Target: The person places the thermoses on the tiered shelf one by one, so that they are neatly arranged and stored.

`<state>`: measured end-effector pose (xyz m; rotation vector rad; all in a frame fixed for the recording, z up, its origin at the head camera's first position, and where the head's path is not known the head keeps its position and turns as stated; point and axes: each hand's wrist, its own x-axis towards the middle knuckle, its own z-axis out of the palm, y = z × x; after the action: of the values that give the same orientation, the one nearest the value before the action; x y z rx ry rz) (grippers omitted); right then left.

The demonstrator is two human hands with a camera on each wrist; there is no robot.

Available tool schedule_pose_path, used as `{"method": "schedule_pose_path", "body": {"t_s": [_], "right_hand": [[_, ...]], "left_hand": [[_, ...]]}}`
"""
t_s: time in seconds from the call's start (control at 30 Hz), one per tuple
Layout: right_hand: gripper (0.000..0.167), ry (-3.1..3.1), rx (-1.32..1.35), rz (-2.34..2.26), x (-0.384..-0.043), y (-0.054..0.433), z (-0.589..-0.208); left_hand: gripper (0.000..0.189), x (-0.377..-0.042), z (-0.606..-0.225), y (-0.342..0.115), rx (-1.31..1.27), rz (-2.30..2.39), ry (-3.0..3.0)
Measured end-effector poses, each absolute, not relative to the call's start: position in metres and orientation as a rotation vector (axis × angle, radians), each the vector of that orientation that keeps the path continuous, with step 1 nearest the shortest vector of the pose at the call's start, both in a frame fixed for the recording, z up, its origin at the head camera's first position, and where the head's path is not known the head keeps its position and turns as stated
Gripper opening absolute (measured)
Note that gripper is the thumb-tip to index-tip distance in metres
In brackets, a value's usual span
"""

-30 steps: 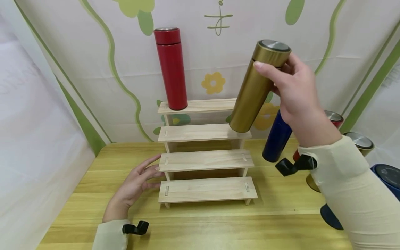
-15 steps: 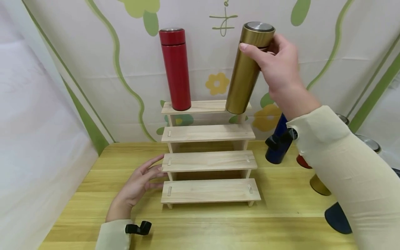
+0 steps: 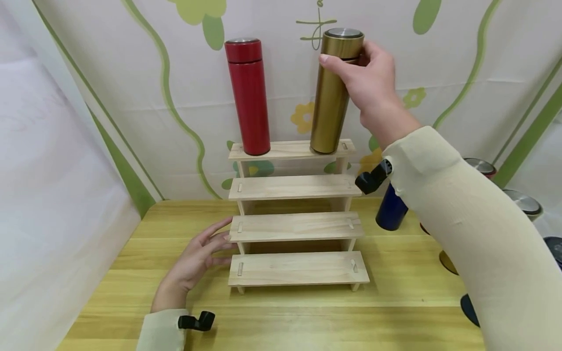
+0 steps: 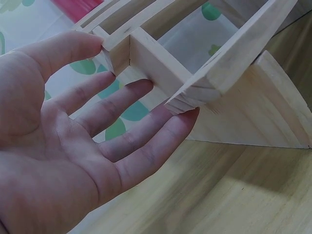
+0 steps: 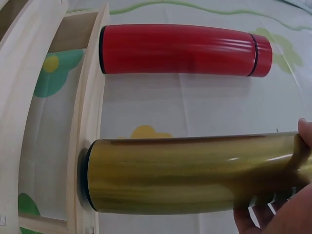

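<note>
My right hand (image 3: 366, 80) grips a gold thermos (image 3: 332, 102) around its upper part, just below the steel-topped lid. The base of the gold thermos (image 5: 161, 178) is right at the top shelf, near that shelf's right end. On the left part of the same shelf a red thermos (image 3: 249, 97) stands upright. Both belong to a wooden stepped rack (image 3: 294, 226) with several shelves. My left hand (image 3: 190, 265) is at the rack's left side, its fingers mostly extended. In the left wrist view, fingertips (image 4: 187, 119) touch the wooden edge of the rack.
A blue thermos (image 3: 391, 209) stands on the wooden table (image 3: 281, 324) right of the rack. Further right, more thermoses, among them a steel-lidded one (image 3: 524, 202), are partly hidden behind my right sleeve (image 3: 474, 219). A patterned white cloth (image 3: 373, 19) hangs behind the rack.
My right hand has carried the gold thermos left and up to the top shelf, and the thermos has become more upright. My left hand has stayed at the rack's side.
</note>
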<state>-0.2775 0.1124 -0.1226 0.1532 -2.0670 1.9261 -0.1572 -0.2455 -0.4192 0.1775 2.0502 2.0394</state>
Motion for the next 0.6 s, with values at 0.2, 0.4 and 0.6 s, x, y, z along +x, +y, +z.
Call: {"method": "schedule_pose_path", "body": {"t_s": [0.2, 0.4, 0.6], "right_hand": [[0.054, -2.097, 0.133, 1.908, -0.284, 0.108, -0.126], [0.053, -2.107, 0.123, 1.896, -0.29, 0.106, -0.126], [0.058, -2.161, 0.109, 1.875, -0.292, 0.103, -0.129]], "left_hand": [[0.063, -0.157, -0.42, -0.244, 0.169, 2.039, 2.044], [0.063, -0.159, -0.419, -0.243, 0.166, 2.043, 2.045], [0.063, -0.156, -0.421, -0.245, 0.185, 2.036, 2.038]]}}
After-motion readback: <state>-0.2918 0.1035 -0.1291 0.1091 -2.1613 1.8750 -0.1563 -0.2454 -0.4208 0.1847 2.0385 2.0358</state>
